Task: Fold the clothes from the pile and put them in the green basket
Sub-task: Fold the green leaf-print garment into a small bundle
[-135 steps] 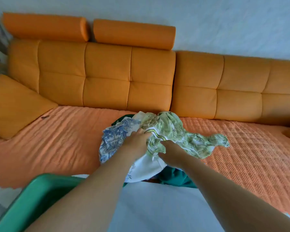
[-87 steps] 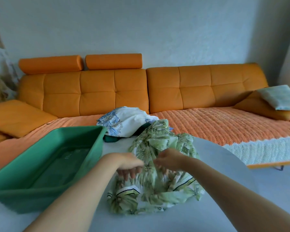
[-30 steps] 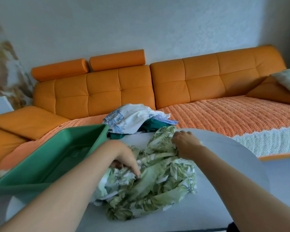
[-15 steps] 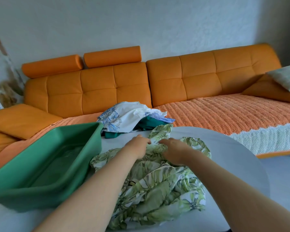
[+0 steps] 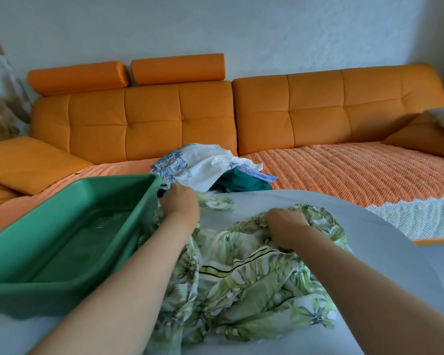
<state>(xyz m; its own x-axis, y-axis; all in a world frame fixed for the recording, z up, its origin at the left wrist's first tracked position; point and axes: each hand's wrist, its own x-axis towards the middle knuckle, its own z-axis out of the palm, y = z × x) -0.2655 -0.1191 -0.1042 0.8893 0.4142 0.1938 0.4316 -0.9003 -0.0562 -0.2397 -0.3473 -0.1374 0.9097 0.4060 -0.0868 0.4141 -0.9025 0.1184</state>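
One green basket (image 5: 49, 295) just beside garment (image 5: 241, 283); sofa (image 5: 151, 124) behind.

We cannot see the fingertips of the left hand (image 5: 181, 203) or the right hand (image 5: 286, 226): they curl away from us into the leaf-print garment (image 5: 254, 283), whose near end runs off the bottom edge. The left edge cuts the green basket (image 5: 62, 298), and the teal garment (image 5: 241, 183) lies mostly buried under the white-and-blue garment (image 5: 203, 162).

basket (image 5: 69, 242) left of garment (image 5: 246, 280), pile (image 5: 205, 166) behind
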